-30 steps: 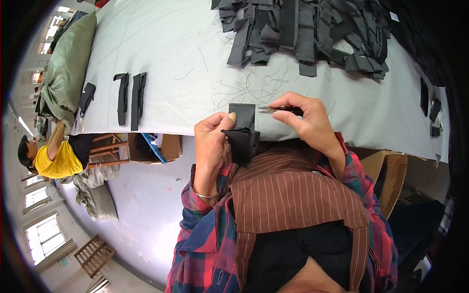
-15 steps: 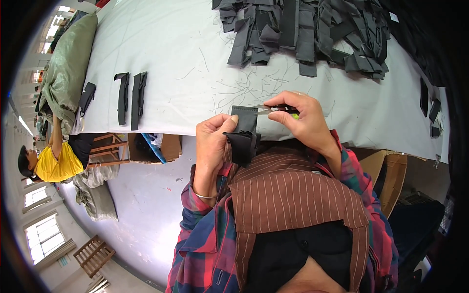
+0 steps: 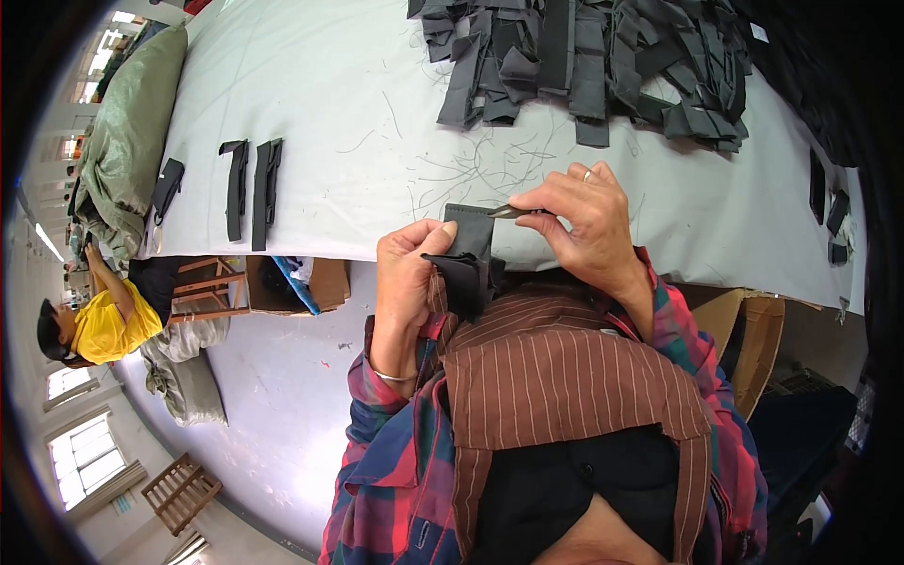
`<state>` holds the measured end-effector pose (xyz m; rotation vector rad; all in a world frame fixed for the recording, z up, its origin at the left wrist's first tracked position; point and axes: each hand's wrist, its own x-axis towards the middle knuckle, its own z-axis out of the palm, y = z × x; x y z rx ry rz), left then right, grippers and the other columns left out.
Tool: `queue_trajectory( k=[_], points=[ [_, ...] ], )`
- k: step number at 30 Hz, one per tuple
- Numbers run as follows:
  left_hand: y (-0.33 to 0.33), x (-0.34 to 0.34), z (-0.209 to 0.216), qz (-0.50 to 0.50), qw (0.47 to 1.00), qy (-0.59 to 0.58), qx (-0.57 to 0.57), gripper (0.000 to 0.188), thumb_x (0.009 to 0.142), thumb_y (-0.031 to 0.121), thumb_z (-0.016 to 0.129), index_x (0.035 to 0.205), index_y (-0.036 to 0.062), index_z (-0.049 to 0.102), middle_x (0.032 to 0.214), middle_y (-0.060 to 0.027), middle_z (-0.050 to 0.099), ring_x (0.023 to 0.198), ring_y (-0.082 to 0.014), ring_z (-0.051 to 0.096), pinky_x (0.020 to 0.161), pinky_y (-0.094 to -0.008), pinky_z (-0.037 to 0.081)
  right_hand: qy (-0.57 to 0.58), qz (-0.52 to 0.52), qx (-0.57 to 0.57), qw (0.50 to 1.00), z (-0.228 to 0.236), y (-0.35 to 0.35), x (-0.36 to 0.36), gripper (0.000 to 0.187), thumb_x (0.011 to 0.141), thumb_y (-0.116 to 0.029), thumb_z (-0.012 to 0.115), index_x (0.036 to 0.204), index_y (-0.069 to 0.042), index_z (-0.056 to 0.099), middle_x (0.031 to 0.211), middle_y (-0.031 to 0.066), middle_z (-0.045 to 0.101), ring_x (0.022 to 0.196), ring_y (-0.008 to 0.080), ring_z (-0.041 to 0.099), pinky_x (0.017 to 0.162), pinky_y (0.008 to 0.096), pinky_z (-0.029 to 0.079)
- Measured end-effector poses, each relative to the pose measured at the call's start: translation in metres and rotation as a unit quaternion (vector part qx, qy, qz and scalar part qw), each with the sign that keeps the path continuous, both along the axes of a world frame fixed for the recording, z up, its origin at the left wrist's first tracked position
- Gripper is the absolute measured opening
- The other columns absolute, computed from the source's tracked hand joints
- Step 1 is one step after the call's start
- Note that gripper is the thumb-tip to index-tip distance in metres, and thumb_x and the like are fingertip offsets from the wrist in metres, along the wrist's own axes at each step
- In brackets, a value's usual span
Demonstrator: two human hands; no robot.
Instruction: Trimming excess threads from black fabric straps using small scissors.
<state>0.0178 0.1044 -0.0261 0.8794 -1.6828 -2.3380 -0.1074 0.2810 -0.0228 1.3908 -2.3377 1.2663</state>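
My left hand [image 3: 402, 273] is closed on a folded black fabric strip [image 3: 468, 240], thumb on top, just over the table's near edge. A row of stitching runs along the strip's top edge. From the right, my right hand [image 3: 595, 231] pinches a pair of thread snips [image 3: 509, 212] between thumb and fingers. The metal tips touch or nearly touch the strip's upper right corner; I cannot tell whether they grip a thread. Most of the snips' handle is hidden by the fingers.
Loose thread ends [image 3: 480, 169] litter the white-covered table [image 3: 320, 198]. A heap of black strips [image 3: 603, 75] lies at the far right, and two folded strips [image 3: 252, 193] at the left. Beyond is a green sack [image 3: 137, 122]. A person in yellow [image 3: 118, 325] stands left; cardboard boxes [image 3: 330, 285] sit below.
My right hand has rolled over, its fingers lifting and hiding more of the snips' handle. The fabric strip has hardly moved. The person in yellow has shifted their arms and head.
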Motion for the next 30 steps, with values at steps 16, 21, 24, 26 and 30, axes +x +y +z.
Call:
queue_trajectory(
  k=[16, 21, 24, 26, 30],
  points=[
    [0.008, -0.009, -0.026, 0.034, 0.966, 0.183, -0.180, 0.021, 0.074, -0.011, 0.063, 0.085, 0.0056, 0.055, 0.089, 0.0007, 0.055, 0.088, -0.0082, 0.052, 0.084, -0.0226, 0.041, -0.266, 0.043, -0.013, 0.963, 0.002, 0.009, 0.002, 0.020, 0.078, -0.014, 0.070, 0.095, -0.004, 0.066, 0.081, 0.0048, 0.064, 0.072, 0.0147, 0.057, 0.072, 0.0277, 0.044],
    [0.009, -0.012, -0.036, 0.055, 0.964, 0.202, -0.165, 0.025, 0.073, -0.012, 0.065, 0.084, 0.0065, 0.053, 0.089, -0.0001, 0.056, 0.088, -0.0091, 0.053, 0.084, -0.0232, 0.041, -0.182, 0.049, 0.031, 0.982, 0.000, 0.006, 0.001, 0.019, 0.077, -0.014, 0.070, 0.093, -0.005, 0.067, 0.076, 0.0048, 0.061, 0.067, 0.0176, 0.053, 0.069, 0.0297, 0.039],
    [0.010, -0.013, -0.036, 0.061, 0.962, 0.199, -0.176, 0.026, 0.072, -0.012, 0.066, 0.084, 0.0065, 0.053, 0.089, -0.0002, 0.056, 0.087, -0.0092, 0.053, 0.085, -0.0235, 0.041, -0.194, 0.050, 0.005, 0.980, 0.001, 0.003, 0.003, 0.017, 0.076, -0.013, 0.069, 0.092, -0.006, 0.067, 0.074, 0.0049, 0.061, 0.067, 0.0189, 0.053, 0.070, 0.0303, 0.039],
    [0.011, -0.013, -0.039, 0.064, 0.962, 0.195, -0.182, 0.026, 0.072, -0.013, 0.066, 0.084, 0.0064, 0.053, 0.089, -0.0003, 0.056, 0.087, -0.0093, 0.053, 0.085, -0.0236, 0.041, -0.164, 0.048, -0.005, 0.985, 0.000, 0.001, 0.004, 0.017, 0.075, -0.015, 0.071, 0.090, -0.008, 0.068, 0.072, 0.0038, 0.061, 0.065, 0.0182, 0.053, 0.068, 0.0300, 0.038],
    [0.015, -0.014, -0.040, 0.050, 0.957, 0.203, -0.201, 0.026, 0.071, -0.013, 0.066, 0.084, 0.0060, 0.053, 0.086, 0.0000, 0.055, 0.086, -0.0088, 0.053, 0.083, -0.0232, 0.042, -0.120, 0.047, -0.006, 0.992, -0.004, -0.008, 0.009, 0.017, 0.074, -0.017, 0.072, 0.088, -0.009, 0.068, 0.070, 0.0018, 0.061, 0.063, 0.0175, 0.053, 0.064, 0.0300, 0.035]
  ],
)
